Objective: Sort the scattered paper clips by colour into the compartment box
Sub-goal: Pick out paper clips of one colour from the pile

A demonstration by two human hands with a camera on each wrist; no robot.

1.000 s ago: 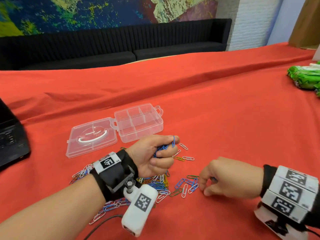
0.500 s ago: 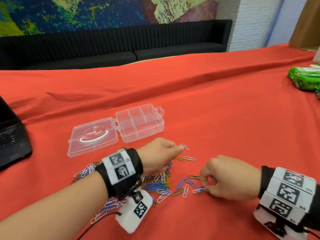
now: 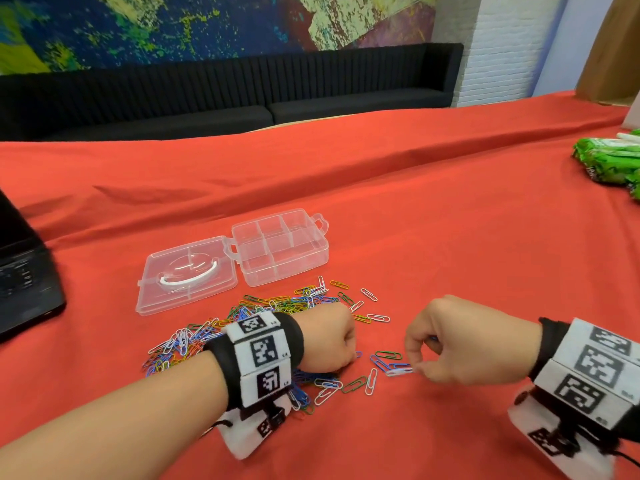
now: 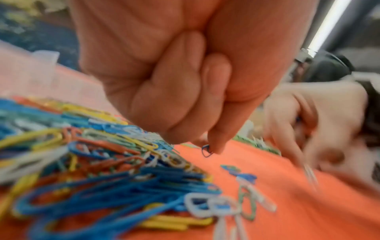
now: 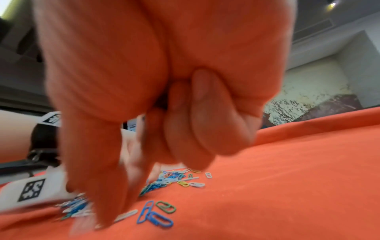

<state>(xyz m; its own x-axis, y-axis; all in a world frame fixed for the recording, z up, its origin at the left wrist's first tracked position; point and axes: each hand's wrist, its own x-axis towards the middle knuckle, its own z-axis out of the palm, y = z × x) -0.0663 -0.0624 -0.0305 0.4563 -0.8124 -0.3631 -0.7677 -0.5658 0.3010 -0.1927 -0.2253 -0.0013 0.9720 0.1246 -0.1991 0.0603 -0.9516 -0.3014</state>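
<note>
Bare forearms, black wrist straps (image 3: pixel 297 336), white marker-printed blocks (image 3: pixel 262 351) (a camera under each wrist).

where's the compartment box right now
In the head view the clear compartment box sits open on the red tablecloth, left of centre, just beyond the paper clip pile, with its lid folded out flat to its left.

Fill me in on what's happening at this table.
A person is sorting coloured paper clips spread on a red cloth. The left hand is curled, pinching a blue clip at its fingertips beside the pile. The right hand pinches a white clip just off the cloth. The clear compartment box lies open behind the pile, and its compartments look empty.
</note>
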